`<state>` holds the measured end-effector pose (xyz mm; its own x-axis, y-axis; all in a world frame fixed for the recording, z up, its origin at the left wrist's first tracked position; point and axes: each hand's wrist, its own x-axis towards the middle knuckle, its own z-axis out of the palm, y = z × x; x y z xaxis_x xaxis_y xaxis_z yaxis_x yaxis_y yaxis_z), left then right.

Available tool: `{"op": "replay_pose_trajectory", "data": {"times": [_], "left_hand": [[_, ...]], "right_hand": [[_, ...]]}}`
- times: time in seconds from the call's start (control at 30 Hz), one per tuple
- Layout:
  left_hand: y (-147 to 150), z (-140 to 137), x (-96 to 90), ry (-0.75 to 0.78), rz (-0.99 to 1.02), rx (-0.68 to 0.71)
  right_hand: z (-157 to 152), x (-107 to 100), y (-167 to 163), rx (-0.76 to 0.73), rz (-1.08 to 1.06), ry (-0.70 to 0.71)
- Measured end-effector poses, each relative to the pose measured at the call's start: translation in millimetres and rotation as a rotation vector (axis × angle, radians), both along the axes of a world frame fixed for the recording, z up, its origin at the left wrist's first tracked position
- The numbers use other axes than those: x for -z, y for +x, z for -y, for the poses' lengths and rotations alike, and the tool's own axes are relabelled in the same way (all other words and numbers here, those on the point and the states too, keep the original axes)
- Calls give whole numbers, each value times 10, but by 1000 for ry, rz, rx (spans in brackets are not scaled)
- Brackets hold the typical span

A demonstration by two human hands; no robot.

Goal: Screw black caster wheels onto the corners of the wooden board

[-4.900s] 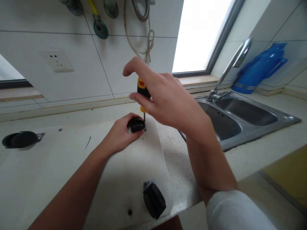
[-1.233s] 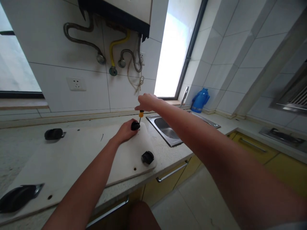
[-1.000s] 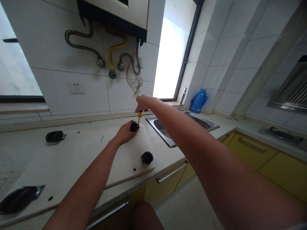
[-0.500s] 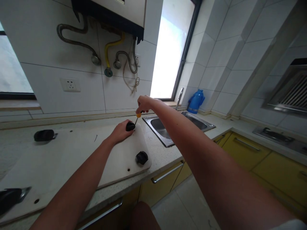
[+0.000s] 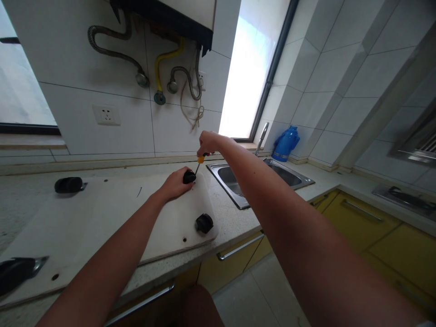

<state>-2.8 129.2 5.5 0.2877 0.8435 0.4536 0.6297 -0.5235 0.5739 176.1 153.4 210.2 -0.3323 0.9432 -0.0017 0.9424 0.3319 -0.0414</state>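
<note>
A white board (image 5: 163,222) with rounded corners lies on the counter, black caster wheels fixed near its corners. My left hand (image 5: 176,185) is closed around the caster (image 5: 189,176) at the board's far right corner. Above it, my right hand (image 5: 208,143) grips a screwdriver (image 5: 200,160) by its orange and black handle. The shaft points down beside that caster; its tip meets the board at the caster's right side, too small to see clearly. Another caster (image 5: 204,223) stands at the near right corner, and two more casters, one of them (image 5: 69,185) at the far left, are on the left.
A steel sink (image 5: 235,193) with a tap (image 5: 262,136) is right of the board. Behind it stands a blue thermos-like jug (image 5: 286,143). Hoses and a yellow pipe (image 5: 157,75) hang below a wall heater (image 5: 170,20). Yellow drawers (image 5: 235,259) line the counter front.
The view has shifted slightly, so the scene sits a little further right. Both hands keep their hold on the caster and the screwdriver.
</note>
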Motion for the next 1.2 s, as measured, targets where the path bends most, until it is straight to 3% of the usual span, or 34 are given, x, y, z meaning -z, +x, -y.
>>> {"op": "replay_pose_trajectory", "data": {"times": [0.33, 0.57, 1.07, 1.2], "left_hand": [[7, 11, -18, 25, -17, 6], [5, 2, 0, 23, -19, 5], [0, 13, 8, 6, 14, -19], [7, 21, 11, -8, 27, -44]], "right_hand": [[86, -21, -33, -14, -28, -13], [64, -93, -55, -44, -23, -120], [197, -115, -209, 77, 28, -20], [200, -69, -332, 51, 41, 40]]}}
